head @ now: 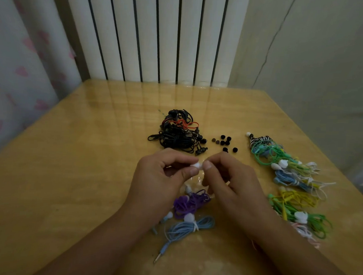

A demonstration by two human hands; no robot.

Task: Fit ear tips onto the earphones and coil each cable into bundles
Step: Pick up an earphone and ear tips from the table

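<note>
pinching a white ear tip (196, 165) between thumb and forefinger was the left hand (160, 176), right hand (231, 178) curled with fingertips meeting it, purple earphones (190, 202) just below, blue bundle (189, 226) nearer, black pile (179, 133) beyond, coloured bundles (290, 178) at right on the table (69, 151)

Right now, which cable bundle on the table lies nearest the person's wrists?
The light blue bundle, tied with a white band, lying between the forearms. The purple bundle sits just beyond it; the black pile is farthest.
</note>
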